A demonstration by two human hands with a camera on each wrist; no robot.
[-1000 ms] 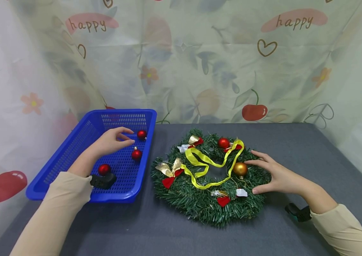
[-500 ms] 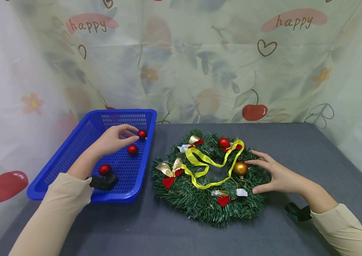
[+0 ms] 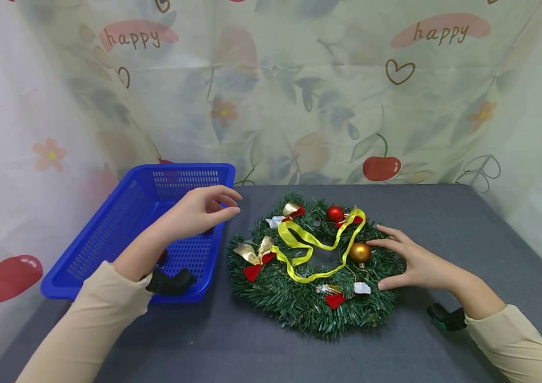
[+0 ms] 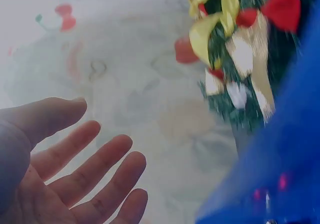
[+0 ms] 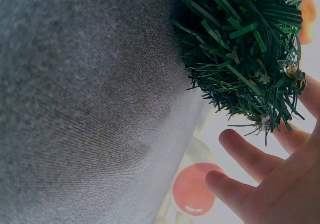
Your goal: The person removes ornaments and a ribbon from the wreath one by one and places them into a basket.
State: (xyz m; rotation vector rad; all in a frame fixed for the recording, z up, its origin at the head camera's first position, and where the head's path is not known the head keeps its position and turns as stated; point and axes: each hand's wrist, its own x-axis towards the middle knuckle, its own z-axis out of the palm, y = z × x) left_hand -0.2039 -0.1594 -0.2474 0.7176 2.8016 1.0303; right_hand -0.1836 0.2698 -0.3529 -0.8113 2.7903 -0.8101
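My left hand [image 3: 199, 213] hovers over the right rim of a blue plastic basket [image 3: 84, 250], its fingers relaxed and nothing between them. In the left wrist view, too, the thumb and fingers of that hand [image 4: 75, 174] are spread apart. It hides most of the red Christmas balls in the basket; a bit of one red ball [image 3: 162, 258] shows beside the wrist. My right hand [image 3: 424, 266] rests with spread fingers at the right edge of a green Christmas wreath [image 3: 299, 308]. Its index fingertip is close to a gold ball [image 3: 359, 253] on the wreath.
Yellow ribbon [image 3: 299, 279] lies loosely looped over the wreath. Gold-and-red bows [image 3: 253, 255] and a red ball [image 3: 335, 214] decorate it. A dark grey cloth [image 3: 271, 356] covers the table, and a printed curtain [image 3: 275, 106] hangs behind.
My left hand reached towards a red ball at the basket's far right, then moved right over the rim with no ball in it. One red ball in the basket shifted slightly. My right hand stayed put.
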